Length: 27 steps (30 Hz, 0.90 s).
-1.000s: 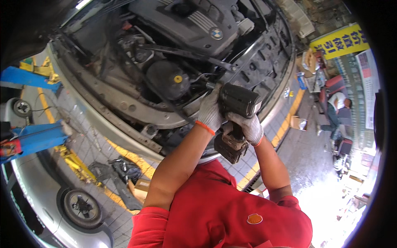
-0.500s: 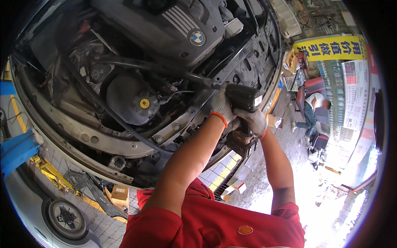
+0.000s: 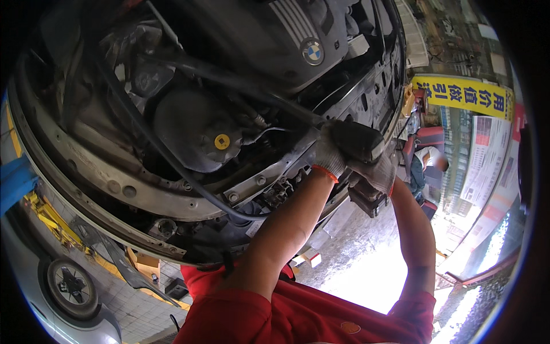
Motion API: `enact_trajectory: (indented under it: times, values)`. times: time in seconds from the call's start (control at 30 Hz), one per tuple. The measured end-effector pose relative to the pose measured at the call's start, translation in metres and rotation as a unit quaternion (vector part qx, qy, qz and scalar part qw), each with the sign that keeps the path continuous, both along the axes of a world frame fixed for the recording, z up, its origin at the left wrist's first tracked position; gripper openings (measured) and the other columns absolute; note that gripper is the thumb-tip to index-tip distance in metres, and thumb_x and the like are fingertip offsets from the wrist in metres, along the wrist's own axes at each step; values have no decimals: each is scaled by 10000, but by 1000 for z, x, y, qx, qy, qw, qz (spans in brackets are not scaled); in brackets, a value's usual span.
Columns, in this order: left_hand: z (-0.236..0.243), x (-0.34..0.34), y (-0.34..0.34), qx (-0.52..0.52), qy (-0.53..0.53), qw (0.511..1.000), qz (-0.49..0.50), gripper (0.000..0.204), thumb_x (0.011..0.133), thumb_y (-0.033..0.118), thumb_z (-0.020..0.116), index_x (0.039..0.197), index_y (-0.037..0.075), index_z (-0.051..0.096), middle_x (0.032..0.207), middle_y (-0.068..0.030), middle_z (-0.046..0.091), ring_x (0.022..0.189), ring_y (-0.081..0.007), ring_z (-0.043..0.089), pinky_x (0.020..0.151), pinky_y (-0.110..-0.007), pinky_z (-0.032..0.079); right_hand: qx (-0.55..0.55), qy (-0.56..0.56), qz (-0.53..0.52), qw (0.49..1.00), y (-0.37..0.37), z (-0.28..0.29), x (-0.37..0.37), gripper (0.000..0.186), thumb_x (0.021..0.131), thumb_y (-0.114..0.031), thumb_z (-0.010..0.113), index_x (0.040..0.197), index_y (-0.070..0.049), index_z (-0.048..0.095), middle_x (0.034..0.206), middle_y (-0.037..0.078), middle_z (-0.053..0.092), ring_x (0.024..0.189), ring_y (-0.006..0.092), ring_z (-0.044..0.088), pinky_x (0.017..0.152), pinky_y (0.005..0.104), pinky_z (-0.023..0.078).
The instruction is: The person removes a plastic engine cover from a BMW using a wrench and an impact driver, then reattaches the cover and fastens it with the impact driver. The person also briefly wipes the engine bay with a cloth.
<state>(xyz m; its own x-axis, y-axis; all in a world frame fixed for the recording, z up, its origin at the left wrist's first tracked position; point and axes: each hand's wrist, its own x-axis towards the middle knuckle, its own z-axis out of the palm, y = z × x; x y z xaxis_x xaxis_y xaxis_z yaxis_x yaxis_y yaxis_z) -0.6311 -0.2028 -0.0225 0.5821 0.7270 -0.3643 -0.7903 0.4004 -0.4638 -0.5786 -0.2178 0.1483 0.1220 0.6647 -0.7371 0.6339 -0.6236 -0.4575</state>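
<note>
I look into an open engine bay [image 3: 189, 120] with a dark engine cover [image 3: 298, 40] at the top. Both gloved hands hold a black cordless power tool [image 3: 358, 143] at the bay's right front edge. My left hand [image 3: 326, 155], in a grey glove with an orange cuff, wraps the front of the tool's body. My right hand [image 3: 375, 175] grips its handle, and the battery pack [image 3: 366, 200] hangs below. The tool's nose points left into the metal front frame [image 3: 269, 178]; its tip is hidden.
A black reservoir with a yellow cap [image 3: 222, 141] and a long black hose [image 3: 172, 166] lie in the bay. A silver car's wheel [image 3: 71, 286] is at lower left by a yellow lift arm [image 3: 51, 221]. A seated person [image 3: 427, 163] is at the right.
The view has closed in on the engine bay. Both hands have carried the power tool up and right, nearer the bay's front frame, keeping the same grip.
</note>
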Motion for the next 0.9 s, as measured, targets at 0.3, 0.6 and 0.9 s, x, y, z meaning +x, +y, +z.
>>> enact_trajectory:
  times: [0.3, 0.6, 0.9]
  values:
    - [0, 2, 10, -54, 179, 979, -86, 410, 1038, 436, 585, 1025, 41, 690, 959, -66, 712, 877, -194, 695, 822, -351, 572, 76, 7, 27, 997, -15, -30, 28, 360, 846, -122, 784, 1203, -104, 745, 1195, 108, 727, 1064, 284, 697, 939, 365, 564]
    - [-9, 10, 14, -66, 88, 987, -117, 454, 1049, 472, 491, 1003, 52, 656, 973, -94, 701, 881, -232, 690, 817, -386, 566, 205, -20, 182, 962, -24, -37, 32, 369, 768, -115, 833, 1111, -35, 723, 1102, 151, 715, 1015, 303, 696, 900, 400, 563]
    - [-15, 8, 20, -52, 177, 969, -165, 533, 1029, 558, 443, 1017, 52, 612, 997, -130, 661, 937, -275, 632, 898, -525, 473, 142, 8, 161, 977, -33, -16, 37, 299, 849, -69, 778, 1144, -50, 732, 1028, 67, 734, 827, 180, 713, 686, 329, 575]
